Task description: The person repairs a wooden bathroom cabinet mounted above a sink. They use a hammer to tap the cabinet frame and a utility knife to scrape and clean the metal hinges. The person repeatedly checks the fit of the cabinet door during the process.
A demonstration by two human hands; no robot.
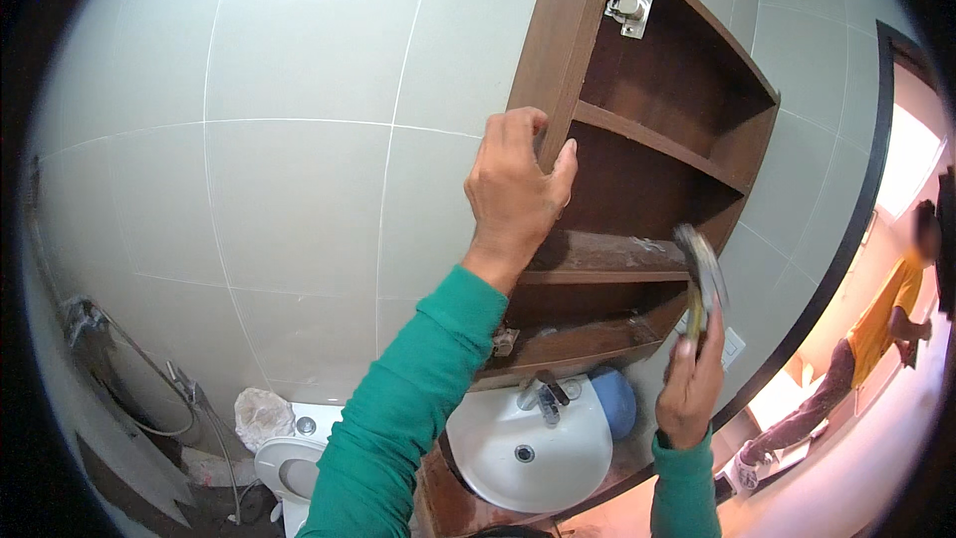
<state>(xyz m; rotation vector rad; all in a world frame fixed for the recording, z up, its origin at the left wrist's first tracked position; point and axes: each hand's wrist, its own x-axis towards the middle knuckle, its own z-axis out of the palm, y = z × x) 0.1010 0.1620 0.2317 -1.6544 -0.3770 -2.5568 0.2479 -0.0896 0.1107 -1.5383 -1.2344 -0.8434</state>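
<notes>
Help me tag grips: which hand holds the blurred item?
The right hand, gripping the blurred item; the left hand, higher, is at the brown cabinet.

You are standing in a bathroom. In front of you is a pale tiled wall (299, 199), with a white washbasin (483, 443) and its faucet (546, 399) beneath a wooden cabinet (558, 55). To the left of the basin you have a white toilet (274, 453), and at the far left a shower hose (149, 339). On your right, a dark-framed doorway (864, 209) opens onto another, brighter room (807, 339).
</notes>
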